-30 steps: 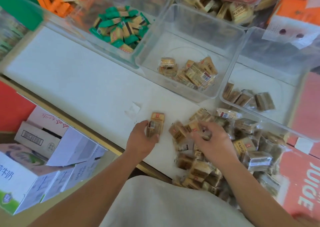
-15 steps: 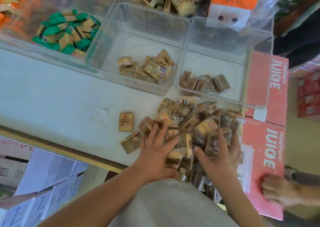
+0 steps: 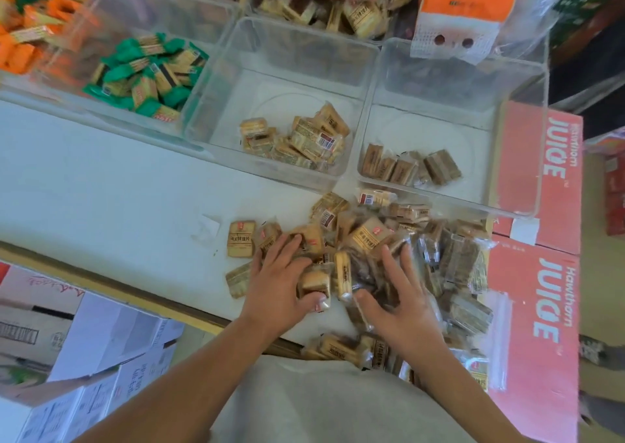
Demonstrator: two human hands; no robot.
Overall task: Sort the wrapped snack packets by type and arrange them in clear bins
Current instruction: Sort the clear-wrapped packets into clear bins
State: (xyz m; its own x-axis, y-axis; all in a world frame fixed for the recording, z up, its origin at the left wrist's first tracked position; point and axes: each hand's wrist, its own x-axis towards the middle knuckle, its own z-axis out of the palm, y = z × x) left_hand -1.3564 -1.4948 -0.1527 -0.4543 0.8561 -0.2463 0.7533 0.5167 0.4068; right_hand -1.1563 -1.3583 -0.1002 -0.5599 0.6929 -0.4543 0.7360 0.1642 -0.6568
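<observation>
Pale and brown packets (image 3: pixel 372 239) lie heaped on the white desk (image 3: pixel 101 178), close in front of you. Your left hand (image 3: pixel 280 283) rests flat on the heap's left side, fingers spread, thumb against one pale packet (image 3: pixel 314 282), gripping nothing. Your right hand (image 3: pixel 402 304) lies splayed and empty on the darker ones. Beyond the left hand stands the middle bin (image 3: pixel 297 53) of pale packets. Beyond the right stands the right bin (image 3: pixel 456 80) of brown ones, so each hand is nearer its own bin.

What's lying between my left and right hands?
Head view: a pale biscuit packet on edge and darker wrapped packets fill the gap between the left hand and the right hand.
</observation>
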